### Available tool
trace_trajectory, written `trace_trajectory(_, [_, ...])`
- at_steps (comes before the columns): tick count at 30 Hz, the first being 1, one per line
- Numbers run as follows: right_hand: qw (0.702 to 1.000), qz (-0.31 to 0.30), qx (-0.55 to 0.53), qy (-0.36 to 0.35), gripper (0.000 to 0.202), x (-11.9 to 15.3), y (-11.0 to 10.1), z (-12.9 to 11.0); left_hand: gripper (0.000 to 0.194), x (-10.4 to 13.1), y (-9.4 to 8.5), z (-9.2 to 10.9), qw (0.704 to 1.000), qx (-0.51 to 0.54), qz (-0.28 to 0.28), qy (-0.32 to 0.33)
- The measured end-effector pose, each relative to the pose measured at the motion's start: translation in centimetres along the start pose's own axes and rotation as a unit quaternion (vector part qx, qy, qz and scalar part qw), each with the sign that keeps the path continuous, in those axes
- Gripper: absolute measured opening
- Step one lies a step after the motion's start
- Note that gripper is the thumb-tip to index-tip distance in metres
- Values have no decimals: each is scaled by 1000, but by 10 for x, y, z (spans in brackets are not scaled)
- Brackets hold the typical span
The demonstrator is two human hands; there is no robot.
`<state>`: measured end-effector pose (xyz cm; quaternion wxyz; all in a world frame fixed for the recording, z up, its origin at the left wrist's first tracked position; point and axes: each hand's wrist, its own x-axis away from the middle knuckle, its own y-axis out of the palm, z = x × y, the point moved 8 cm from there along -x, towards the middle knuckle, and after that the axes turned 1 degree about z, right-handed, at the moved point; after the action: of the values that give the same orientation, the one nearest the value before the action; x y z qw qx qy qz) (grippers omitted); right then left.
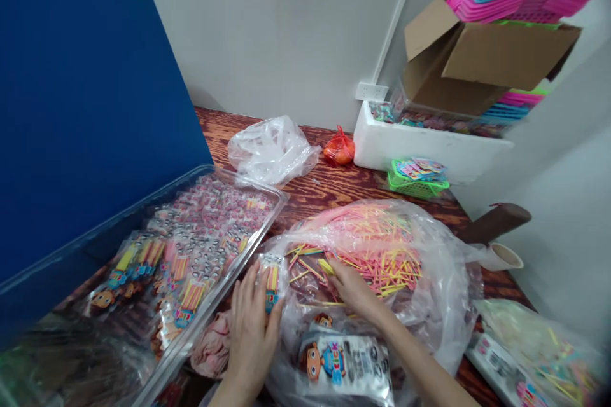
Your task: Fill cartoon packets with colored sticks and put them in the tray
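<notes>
My left hand (251,318) rests at the edge of a small printed packet (273,276), its thumb and fingers around the packet's lower left side. Just right of it, my right hand (351,286) pinches some short yellow sticks (326,266) over a big clear plastic bag (449,292). Many loose pink and yellow sticks (382,254) lie in that bag. Silver printed pouches (348,362) lie on the bag's near side. To the left, a clear tray (258,248) holds many filled packets (191,261).
A crumpled clear bag (272,149), a red bag (339,149) and a green basket (417,184) stand farther back. Behind them are a white foam box (420,146) and an open carton (491,57). Another bag of sticks (548,350) lies at the right; a blue panel (86,89) rises left.
</notes>
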<state>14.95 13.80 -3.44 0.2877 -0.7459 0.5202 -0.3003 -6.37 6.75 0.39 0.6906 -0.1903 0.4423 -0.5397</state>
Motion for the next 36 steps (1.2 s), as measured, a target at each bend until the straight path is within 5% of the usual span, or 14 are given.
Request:
trace_trajectory(9, [999,45,17,-10,24,29,-9,-3,59,-4,42,73,989,59,-88,102])
trace_trajectory(15, [990,45,-117,-67,26,43,1,-11,71,3,78,101,967,92,-173,161])
trace_trajectory(21, [972,83,-220,-25,21,58,-2,15,59,11,69,96,962,119,-204,139])
trace_trajectory(25, [952,121,-280,17,14,71,-8,39,49,33,65,110,946,114,-238,186])
trace_trajectory(30, [932,160,-323,42,16,82,-8,56,43,58,88,118,941,30,-270,204])
trace_trajectory(36, [924,170,-340,30,16,89,-6,60,43,57,99,108,945,24,-282,162])
